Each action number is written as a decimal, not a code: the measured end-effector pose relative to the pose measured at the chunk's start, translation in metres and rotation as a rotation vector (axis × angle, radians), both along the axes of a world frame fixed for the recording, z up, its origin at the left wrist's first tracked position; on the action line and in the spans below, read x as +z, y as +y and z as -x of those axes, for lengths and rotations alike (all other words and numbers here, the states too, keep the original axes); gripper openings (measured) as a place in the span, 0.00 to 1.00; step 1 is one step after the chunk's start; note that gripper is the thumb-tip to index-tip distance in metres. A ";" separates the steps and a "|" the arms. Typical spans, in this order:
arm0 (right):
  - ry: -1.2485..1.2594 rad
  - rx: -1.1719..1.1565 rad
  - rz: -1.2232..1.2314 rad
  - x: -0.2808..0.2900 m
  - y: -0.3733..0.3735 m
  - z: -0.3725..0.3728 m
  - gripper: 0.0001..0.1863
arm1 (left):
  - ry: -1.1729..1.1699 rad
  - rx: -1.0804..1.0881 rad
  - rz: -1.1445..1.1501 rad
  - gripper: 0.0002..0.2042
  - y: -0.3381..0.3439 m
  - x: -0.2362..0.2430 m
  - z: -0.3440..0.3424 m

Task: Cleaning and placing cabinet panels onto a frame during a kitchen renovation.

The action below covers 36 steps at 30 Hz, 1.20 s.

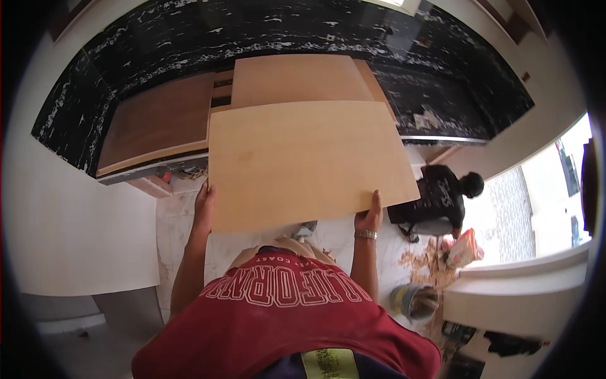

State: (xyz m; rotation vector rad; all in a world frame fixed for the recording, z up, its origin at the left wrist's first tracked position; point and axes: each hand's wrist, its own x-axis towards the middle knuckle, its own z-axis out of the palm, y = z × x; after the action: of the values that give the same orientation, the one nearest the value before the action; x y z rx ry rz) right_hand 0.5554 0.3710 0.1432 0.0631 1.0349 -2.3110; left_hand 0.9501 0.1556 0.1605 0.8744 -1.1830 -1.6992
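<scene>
A light wooden board (303, 164), flat and rectangular, is held out in front of me between both hands. My left hand (204, 207) grips its left edge near the close corner, the fingers partly hidden behind it. On the close edge, toward the right, my right hand (370, 215) is closed with the thumb on top and the fingers out of sight below; a metal watch sits on that wrist. Just beyond, another wooden board (297, 79) lies on the counter, partly covered by the held one. A browner board (161, 120) lies to its left.
Black marbled wall (252, 31) runs behind the counter. On the right, a person in black (442, 196) crouches on the floor, close to the held board's right corner. Near them are wood shavings (429, 262), a white and red bag (464, 248) and a bucket (415, 301).
</scene>
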 end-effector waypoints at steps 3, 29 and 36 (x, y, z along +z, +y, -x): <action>-0.013 0.007 0.050 -0.001 -0.084 0.045 0.16 | -0.102 0.041 0.061 0.21 -0.071 -0.022 0.031; 0.222 0.655 -0.996 0.010 -0.360 0.228 0.18 | -0.783 0.031 0.241 0.29 -0.452 -0.054 0.175; 1.048 -0.006 -0.995 -0.075 -0.321 0.344 0.17 | -0.575 -0.204 0.312 0.41 -0.370 -0.061 0.147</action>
State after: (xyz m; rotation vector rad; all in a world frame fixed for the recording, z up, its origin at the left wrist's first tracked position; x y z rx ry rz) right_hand 0.2112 0.0502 0.0681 -0.8103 2.5746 -1.5095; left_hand 0.8034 -0.2144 0.0998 1.1093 -1.9193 -1.3925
